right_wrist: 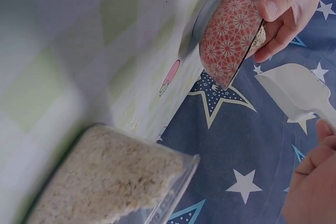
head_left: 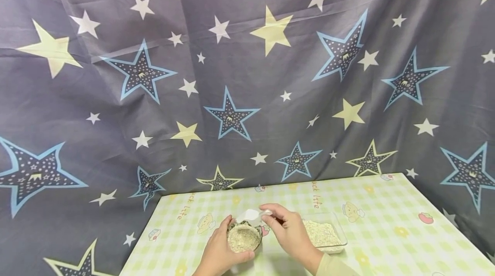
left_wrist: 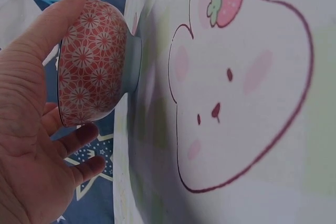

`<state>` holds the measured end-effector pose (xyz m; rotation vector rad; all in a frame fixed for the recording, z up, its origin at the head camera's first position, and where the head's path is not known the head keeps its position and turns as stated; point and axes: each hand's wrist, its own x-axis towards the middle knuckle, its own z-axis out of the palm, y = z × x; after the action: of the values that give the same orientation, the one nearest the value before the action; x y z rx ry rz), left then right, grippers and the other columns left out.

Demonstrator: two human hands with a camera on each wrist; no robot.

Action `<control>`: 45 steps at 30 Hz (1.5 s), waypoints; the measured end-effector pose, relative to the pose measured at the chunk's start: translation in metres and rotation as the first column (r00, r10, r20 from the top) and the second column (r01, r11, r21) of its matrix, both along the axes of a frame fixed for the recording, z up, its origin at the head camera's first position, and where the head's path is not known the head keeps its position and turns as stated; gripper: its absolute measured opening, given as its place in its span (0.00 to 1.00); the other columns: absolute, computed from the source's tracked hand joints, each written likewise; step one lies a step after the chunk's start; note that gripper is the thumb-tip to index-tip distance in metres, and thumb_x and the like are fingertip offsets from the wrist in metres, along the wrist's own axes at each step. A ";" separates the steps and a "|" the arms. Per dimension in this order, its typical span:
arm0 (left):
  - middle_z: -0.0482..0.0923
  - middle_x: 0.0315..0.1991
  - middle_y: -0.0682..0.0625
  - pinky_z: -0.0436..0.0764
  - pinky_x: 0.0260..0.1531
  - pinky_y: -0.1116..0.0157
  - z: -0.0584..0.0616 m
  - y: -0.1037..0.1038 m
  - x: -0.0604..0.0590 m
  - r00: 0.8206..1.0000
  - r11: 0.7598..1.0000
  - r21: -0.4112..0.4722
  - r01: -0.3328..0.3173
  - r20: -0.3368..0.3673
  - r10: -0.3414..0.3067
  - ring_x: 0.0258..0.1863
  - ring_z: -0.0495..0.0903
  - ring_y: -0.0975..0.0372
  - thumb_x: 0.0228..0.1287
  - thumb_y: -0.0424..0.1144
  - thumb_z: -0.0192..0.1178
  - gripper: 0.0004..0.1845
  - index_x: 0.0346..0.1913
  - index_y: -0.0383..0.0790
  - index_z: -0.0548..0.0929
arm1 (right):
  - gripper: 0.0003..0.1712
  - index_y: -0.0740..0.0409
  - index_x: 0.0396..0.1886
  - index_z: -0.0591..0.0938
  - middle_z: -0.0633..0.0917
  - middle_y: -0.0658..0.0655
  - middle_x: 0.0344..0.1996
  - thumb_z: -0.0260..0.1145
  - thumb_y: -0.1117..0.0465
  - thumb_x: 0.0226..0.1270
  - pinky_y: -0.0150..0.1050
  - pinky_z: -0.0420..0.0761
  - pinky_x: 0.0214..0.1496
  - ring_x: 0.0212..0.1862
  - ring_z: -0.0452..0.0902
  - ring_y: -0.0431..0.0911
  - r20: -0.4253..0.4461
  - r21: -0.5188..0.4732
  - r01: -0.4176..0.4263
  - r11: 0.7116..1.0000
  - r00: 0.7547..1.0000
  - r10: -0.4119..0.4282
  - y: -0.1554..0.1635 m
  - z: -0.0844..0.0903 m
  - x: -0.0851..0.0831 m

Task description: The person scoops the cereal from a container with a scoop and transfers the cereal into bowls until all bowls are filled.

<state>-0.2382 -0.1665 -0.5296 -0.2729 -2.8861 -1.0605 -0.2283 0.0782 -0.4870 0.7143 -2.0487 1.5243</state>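
A small bowl with a red-and-white flower pattern [left_wrist: 94, 61] stands on the table, filled with pale flakes that look like oats [head_left: 243, 238]. My left hand [head_left: 221, 250] grips its rim, with the thumb on one side and fingers on the other. Just above the bowl's far rim, my right hand [head_left: 291, 234] holds a white plastic scoop [right_wrist: 296, 92] by its handle. No flakes show in the scoop, and it is apart from the bowl in the right wrist view. Right of that hand sits a clear rectangular container [head_left: 339, 249] holding more flakes [right_wrist: 115, 177].
The table has a green-and-white checked cloth [head_left: 386, 216] printed with cartoon bears and strawberries. Behind it hangs a dark curtain with stars [head_left: 247, 74]. A few crumbs [right_wrist: 134, 124] lie on the cloth near the container.
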 end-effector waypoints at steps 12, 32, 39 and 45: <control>0.76 0.73 0.38 0.78 0.64 0.33 0.000 0.001 -0.001 1.000 0.999 -0.034 -0.003 0.006 0.003 0.66 0.78 0.39 0.40 0.69 0.84 0.71 0.82 0.34 0.62 | 0.14 0.48 0.55 0.89 0.85 0.47 0.19 0.73 0.62 0.72 0.31 0.72 0.20 0.19 0.65 0.30 0.141 -0.135 0.143 0.980 0.982 -0.124 0.037 0.012 -0.001; 0.74 0.77 0.41 0.72 0.74 0.34 0.027 0.125 0.005 0.936 0.932 -0.204 0.299 -0.125 -0.328 0.78 0.70 0.41 0.52 0.67 0.78 0.60 0.82 0.39 0.65 | 0.14 0.53 0.57 0.87 0.91 0.47 0.25 0.72 0.62 0.75 0.32 0.67 0.17 0.15 0.61 0.30 0.089 0.213 0.438 0.873 0.881 -0.464 0.178 -0.004 0.021; 0.70 0.79 0.38 0.66 0.65 0.19 0.018 0.145 -0.005 0.946 0.933 -0.168 0.318 -0.006 -0.324 0.79 0.67 0.38 0.49 0.67 0.79 0.64 0.84 0.40 0.61 | 0.16 0.57 0.59 0.87 0.93 0.48 0.28 0.72 0.61 0.74 0.32 0.68 0.18 0.15 0.64 0.32 0.175 0.274 0.403 0.873 0.872 -0.457 0.172 -0.003 0.020; 0.73 0.78 0.41 0.72 0.72 0.32 0.015 0.150 -0.011 0.954 0.946 -0.136 0.295 -0.016 -0.300 0.76 0.72 0.42 0.45 0.65 0.82 0.65 0.83 0.39 0.63 | 0.20 0.60 0.64 0.84 0.94 0.55 0.32 0.70 0.58 0.77 0.31 0.64 0.15 0.17 0.73 0.37 0.399 0.233 0.355 0.905 0.814 -0.422 0.178 -0.003 0.019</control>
<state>-0.2493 -0.0165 -0.5146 -0.7492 -2.9487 -0.8852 -0.2097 0.2563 -0.4896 -0.0390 -2.4669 1.3846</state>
